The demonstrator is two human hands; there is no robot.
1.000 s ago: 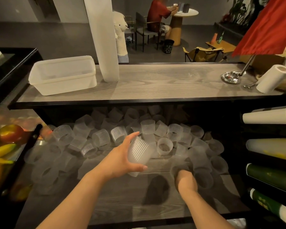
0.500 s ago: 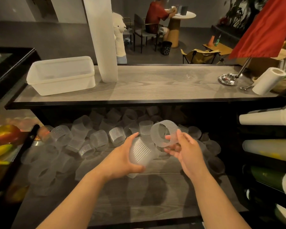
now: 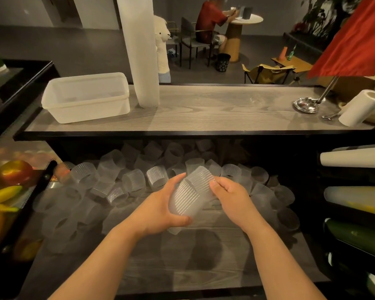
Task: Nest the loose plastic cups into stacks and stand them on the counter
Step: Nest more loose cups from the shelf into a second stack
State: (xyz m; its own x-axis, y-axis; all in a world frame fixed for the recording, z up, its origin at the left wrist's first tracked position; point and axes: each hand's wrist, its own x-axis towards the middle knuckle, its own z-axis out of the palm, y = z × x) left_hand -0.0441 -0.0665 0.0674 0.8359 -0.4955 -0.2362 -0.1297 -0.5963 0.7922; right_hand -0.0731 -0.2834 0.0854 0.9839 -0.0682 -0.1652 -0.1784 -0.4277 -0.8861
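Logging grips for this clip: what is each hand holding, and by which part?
Left hand grips the short cup stack round its ribbed side; right hand holds the top cup near its rim.

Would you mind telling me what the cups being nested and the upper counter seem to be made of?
The cups, gripped by the left hand and right hand, look like frosted translucent plastic: ribbed walls, the surface behind showing dimly through. The counter looks like grey matte wood or wood-look laminate, given its grain lines.
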